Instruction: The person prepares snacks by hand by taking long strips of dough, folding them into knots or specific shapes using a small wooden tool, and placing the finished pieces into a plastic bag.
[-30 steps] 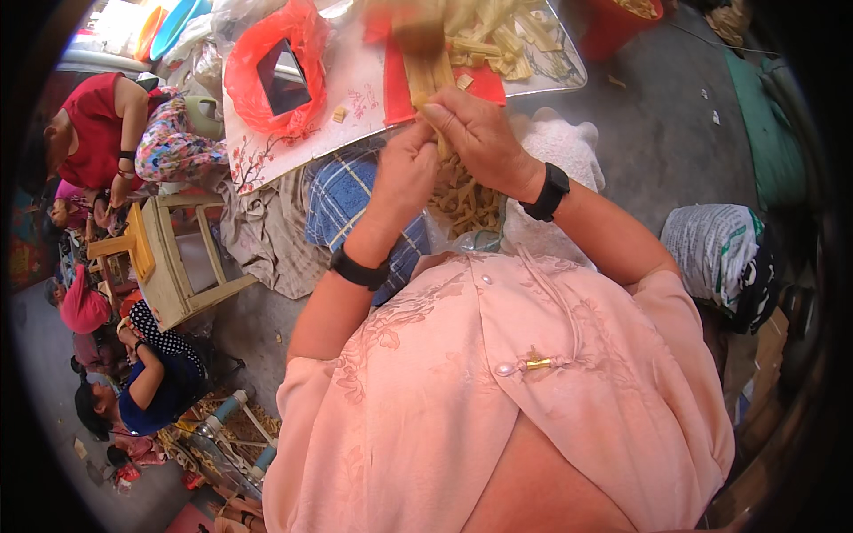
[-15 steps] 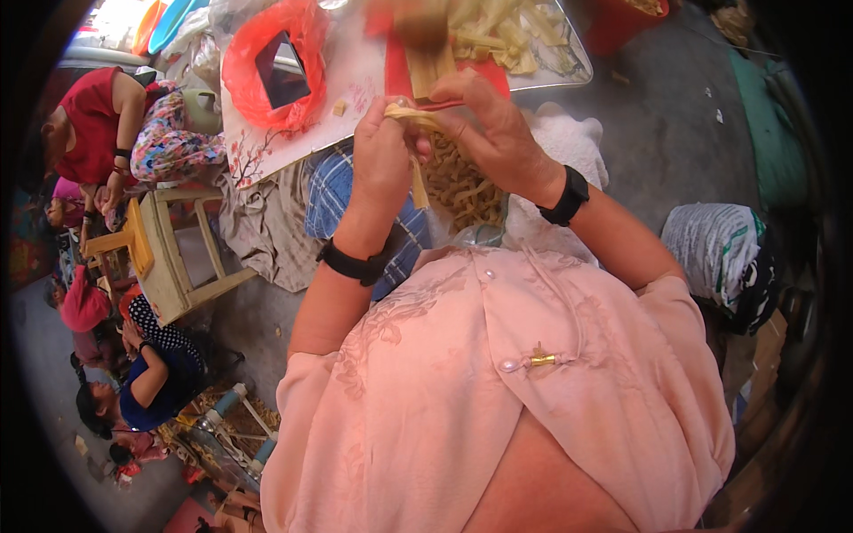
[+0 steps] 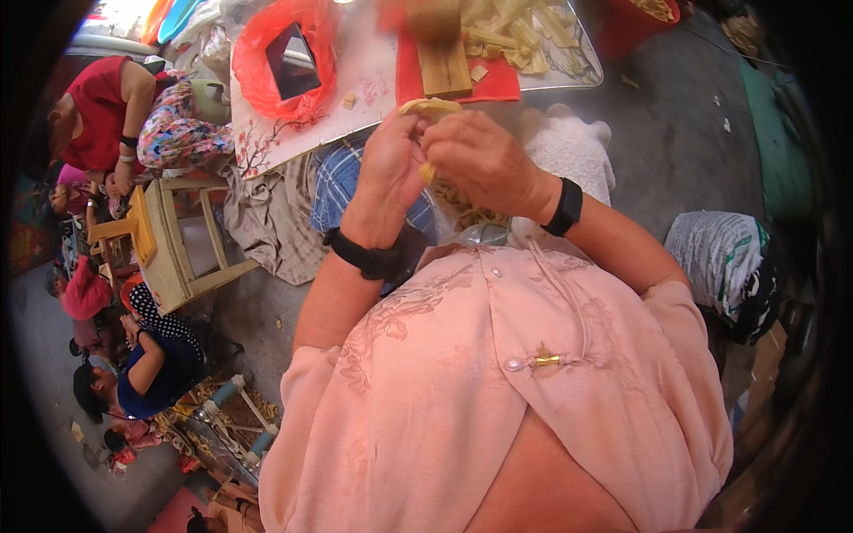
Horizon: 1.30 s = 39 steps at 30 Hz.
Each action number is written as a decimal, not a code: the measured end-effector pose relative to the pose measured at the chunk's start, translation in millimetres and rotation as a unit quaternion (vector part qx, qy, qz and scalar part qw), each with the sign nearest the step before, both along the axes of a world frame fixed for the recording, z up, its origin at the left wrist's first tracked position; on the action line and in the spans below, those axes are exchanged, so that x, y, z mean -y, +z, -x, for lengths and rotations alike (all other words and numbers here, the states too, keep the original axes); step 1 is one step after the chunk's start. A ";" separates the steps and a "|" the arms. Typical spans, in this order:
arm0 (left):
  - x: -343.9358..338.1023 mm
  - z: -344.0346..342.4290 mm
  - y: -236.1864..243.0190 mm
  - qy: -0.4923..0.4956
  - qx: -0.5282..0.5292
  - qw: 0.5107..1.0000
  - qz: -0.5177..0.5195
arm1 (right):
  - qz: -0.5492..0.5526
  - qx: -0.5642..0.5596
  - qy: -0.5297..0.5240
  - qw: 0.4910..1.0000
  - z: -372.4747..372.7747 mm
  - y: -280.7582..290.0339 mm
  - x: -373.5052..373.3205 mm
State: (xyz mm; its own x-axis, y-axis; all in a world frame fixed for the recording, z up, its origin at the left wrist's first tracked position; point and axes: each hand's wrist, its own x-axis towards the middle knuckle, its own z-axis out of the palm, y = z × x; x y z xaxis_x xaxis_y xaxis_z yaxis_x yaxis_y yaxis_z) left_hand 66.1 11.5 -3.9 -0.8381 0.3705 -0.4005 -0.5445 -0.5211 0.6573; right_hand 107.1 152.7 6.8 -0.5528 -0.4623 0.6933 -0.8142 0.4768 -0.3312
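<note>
Above my lap, both hands are closed on a pale yellow, flat, bendy strip. It arches over the fingertips, and a short piece of it hangs below. My left hand pinches it on one side. My right hand is bunched against it from the other side, its fingertips largely hidden. Just beyond them, a wooden block lies on a red mat at the table's near edge. More pale strips are heaped behind it to the right. Curled yellow-brown pieces show below my hands.
On the white table to the left is a red plastic bag with a dark phone-like device. White fluffy cloth lies right of my hands. A wooden stool and other people are at the left.
My right hand has closed in beside the left and turned its fingers down; the thin red thing it held no longer shows. The strip's long hanging end has been drawn up.
</note>
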 end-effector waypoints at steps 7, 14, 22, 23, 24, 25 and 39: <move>0.7 -14.8 -1.2 -0.006 -0.393 0.838 0.378 | 0.300 0.281 -0.054 0.910 12.9 -5.0 0.9; -2.5 -6.6 9.8 0.140 -0.626 0.637 0.427 | 0.507 0.622 0.159 0.575 15.4 -1.4 -4.4; 6.1 -8.3 14.3 0.054 -0.468 0.788 0.396 | 0.132 0.252 -0.079 0.955 -2.7 20.5 -3.3; 8.2 -6.7 14.1 0.006 -0.365 0.893 0.264 | 0.133 0.252 -0.080 0.955 -1.6 22.2 -7.1; 9.7 -5.6 15.0 -0.042 -0.247 0.961 0.120 | 0.126 0.258 -0.089 0.954 1.3 23.9 -12.2; 10.8 -5.8 17.1 -0.042 -0.246 0.961 0.121 | 0.120 0.264 -0.098 0.952 4.6 23.9 -15.5; -0.3 -14.9 22.0 0.003 -0.284 0.946 0.155 | 0.412 0.525 0.025 0.744 11.5 17.6 -22.1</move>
